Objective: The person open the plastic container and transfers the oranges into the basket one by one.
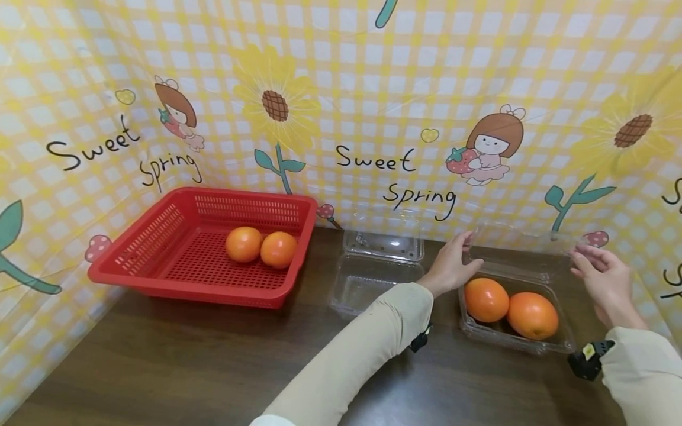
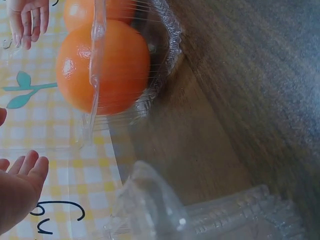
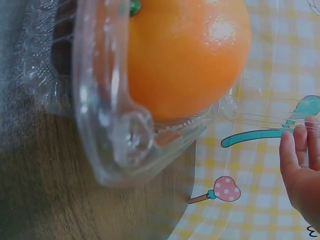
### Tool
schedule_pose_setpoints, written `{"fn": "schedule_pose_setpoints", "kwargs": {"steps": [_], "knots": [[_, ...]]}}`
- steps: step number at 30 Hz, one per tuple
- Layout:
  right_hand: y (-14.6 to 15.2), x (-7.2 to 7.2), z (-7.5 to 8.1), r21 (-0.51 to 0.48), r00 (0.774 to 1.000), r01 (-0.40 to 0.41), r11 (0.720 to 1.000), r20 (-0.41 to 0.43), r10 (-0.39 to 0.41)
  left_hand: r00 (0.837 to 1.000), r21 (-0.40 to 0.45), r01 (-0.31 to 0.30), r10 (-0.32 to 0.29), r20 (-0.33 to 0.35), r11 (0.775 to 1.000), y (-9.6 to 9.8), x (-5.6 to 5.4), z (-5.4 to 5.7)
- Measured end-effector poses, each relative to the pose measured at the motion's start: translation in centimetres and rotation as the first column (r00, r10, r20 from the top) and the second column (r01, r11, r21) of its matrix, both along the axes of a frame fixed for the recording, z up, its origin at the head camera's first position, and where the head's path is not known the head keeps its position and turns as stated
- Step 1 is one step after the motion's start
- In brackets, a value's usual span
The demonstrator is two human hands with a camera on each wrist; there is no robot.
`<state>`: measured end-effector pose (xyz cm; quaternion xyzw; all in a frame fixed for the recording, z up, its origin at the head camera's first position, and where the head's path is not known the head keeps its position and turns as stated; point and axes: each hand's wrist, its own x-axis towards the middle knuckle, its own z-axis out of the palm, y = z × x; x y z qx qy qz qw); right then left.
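Note:
A clear plastic clamshell box (image 1: 519, 346) holds two oranges (image 1: 533, 315) side by side, its transparent lid (image 1: 517, 248) raised at the back. At the lid's left edge is my left hand (image 1: 453, 266), its thumb spread away from the fingers. My right hand (image 1: 607, 278) is at the lid's right edge, fingertips right at the plastic. In the right wrist view, the fingers (image 3: 301, 145) of that hand reach out fairly straight beside the lid. One orange (image 2: 107, 67) shows large behind the box rim in the left wrist view.
A red perforated basket (image 1: 213, 293) with two oranges (image 1: 244, 244) stands on the left of the brown table (image 1: 213, 361). Another open clear box (image 1: 354, 281) lies between basket and filled box, partly behind my left sleeve. A checked cloth (image 1: 346, 106) rises behind.

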<state>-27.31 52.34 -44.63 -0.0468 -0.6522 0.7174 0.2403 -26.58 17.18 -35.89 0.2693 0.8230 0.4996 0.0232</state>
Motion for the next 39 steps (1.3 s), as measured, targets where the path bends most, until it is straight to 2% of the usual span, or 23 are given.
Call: {"fn": "schedule_pose_setpoints", "kwargs": {"steps": [8,12,21,27,33,39], "knots": [[-1.4,0.4,0.0,0.067,0.995,0.011,0.998,0.101,-0.018,0.998,-0.023,-0.006,0.008,0.059,1.000,-0.1,0.2,-0.7],[-2.0,1.0,0.3,0.063,0.991,0.009,0.998,0.131,-0.017,0.997,-0.025,-0.020,0.021,0.075,0.999,0.3,0.5,-0.9],[-2.2,1.5,1.4,0.061,0.987,0.018,0.998,0.157,-0.027,0.989,-0.032,-0.035,0.040,0.144,0.999,1.1,0.9,-0.8],[-2.4,1.6,1.6,0.119,0.979,0.027,0.993,0.196,-0.050,0.983,-0.036,-0.035,0.041,0.180,0.999,1.2,0.9,-0.7],[-3.6,1.8,2.4,0.197,0.961,0.010,0.980,0.268,-0.063,0.983,-0.051,-0.039,0.048,0.178,0.998,1.1,0.4,-0.6],[-4.8,1.7,3.1,0.183,0.955,-0.021,0.983,0.294,-0.034,0.982,-0.078,-0.066,0.079,0.171,0.995,1.0,-0.4,-0.6]]}}
